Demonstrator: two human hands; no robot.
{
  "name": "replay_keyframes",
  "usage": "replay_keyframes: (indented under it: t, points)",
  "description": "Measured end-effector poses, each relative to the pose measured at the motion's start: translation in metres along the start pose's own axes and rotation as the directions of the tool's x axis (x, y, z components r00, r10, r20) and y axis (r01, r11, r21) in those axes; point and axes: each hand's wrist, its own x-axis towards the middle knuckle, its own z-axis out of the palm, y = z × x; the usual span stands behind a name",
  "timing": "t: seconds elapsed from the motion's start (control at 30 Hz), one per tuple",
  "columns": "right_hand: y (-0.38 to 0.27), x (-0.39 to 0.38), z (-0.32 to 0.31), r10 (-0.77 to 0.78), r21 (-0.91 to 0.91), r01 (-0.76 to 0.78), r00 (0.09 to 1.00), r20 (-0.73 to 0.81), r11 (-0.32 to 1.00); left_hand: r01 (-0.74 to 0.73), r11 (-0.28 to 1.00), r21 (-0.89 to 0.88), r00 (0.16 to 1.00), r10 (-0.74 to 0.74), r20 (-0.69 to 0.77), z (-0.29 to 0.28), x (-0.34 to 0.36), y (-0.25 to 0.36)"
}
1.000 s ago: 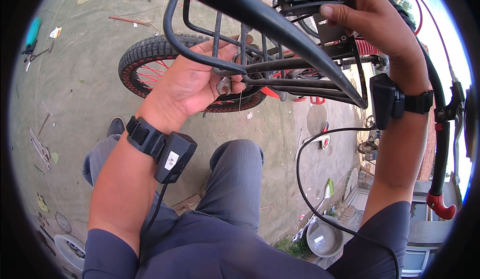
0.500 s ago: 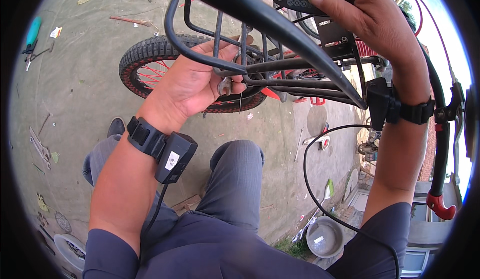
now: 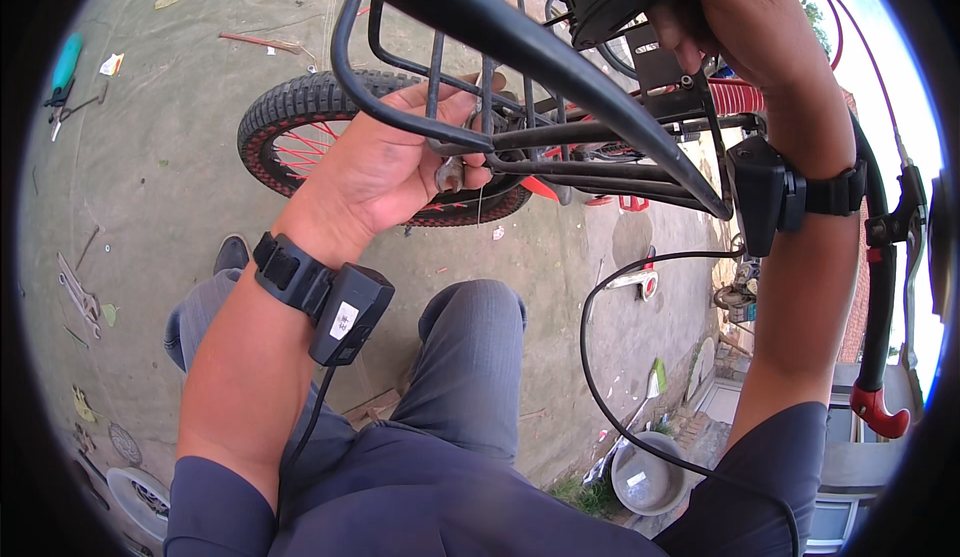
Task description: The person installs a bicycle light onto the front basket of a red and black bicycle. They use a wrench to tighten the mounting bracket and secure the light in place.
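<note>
My left hand (image 3: 385, 162) is closed around a metal spanner (image 3: 450, 174), its jaw end showing below the palm. The fingers reach in among the thin bars of a black tubular bike rack (image 3: 590, 82); their tips are partly hidden by it. Above the rack's right part, my right hand (image 3: 735, 22) grips a black folding multi-tool (image 3: 605, 2), turned so its slotted side shows. Most of the right fingers are out of sight behind the tool and at the frame's top edge.
Beyond the rack is the bike's black tyre (image 3: 290, 97) with red spokes. A brake lever (image 3: 915, 247) and red-tipped handlebar (image 3: 882, 412) stand at the right. Loose tools (image 3: 80, 292) and a teal-handled tool (image 3: 67, 62) lie left; a grey basin (image 3: 650, 472) sits lower right.
My right hand has turned and risen slightly, and the multi-tool in it has rotated to show another side. My left hand and the spanner have stayed in place.
</note>
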Motion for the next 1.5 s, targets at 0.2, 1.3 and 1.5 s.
replay_keyframes:
  t: [0.2,1.3,1.5]
  points:
    - [0.018,0.008,-0.014,-0.007,0.273,-0.018,0.996,0.090,0.962,-0.006,1.000,0.024,0.998,0.004,0.058,-0.009,0.003,0.000]
    - [0.029,-0.006,-0.019,0.000,-0.044,-0.002,0.999,-0.053,0.999,-0.011,1.000,0.021,0.993,0.008,0.122,-0.021,0.010,-0.007]
    - [0.036,-0.011,-0.028,-0.081,0.105,0.063,0.981,0.175,0.993,-0.026,0.998,0.049,0.995,0.022,0.096,-0.019,0.008,-0.006]
